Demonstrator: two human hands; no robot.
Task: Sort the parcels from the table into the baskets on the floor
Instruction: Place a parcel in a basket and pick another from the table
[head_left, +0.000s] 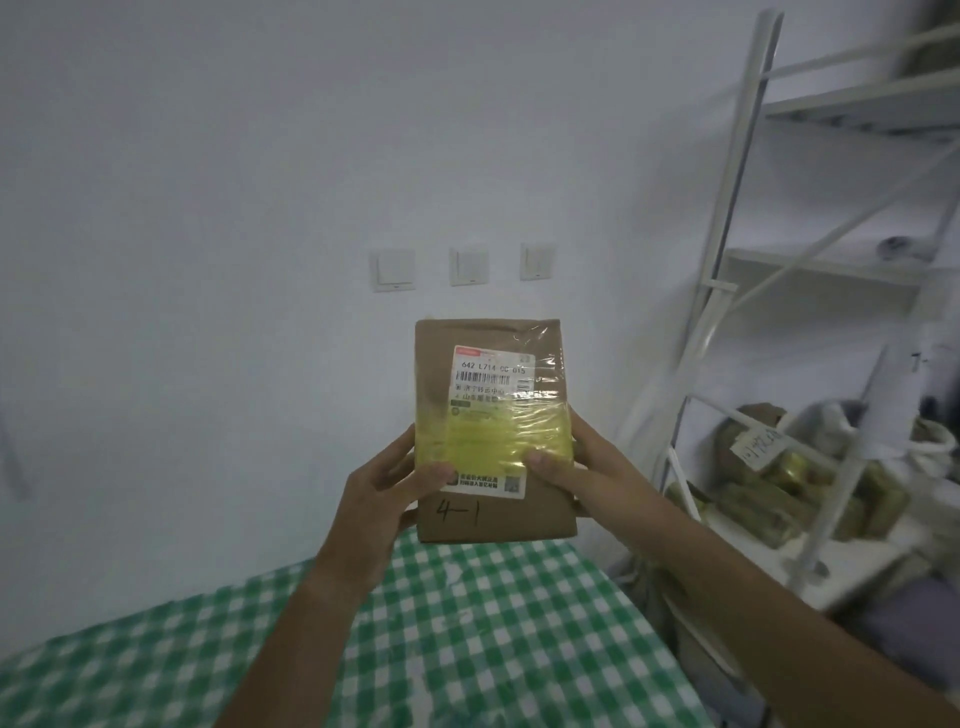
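Both hands, left and right, grip a brown parcel upright.

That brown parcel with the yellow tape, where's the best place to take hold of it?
By its two long side edges, low down, one hand from each side. The brown parcel is flat and held upright, label facing the camera. The left hand and right hand grip it so, thumbs on the front, fingers behind.
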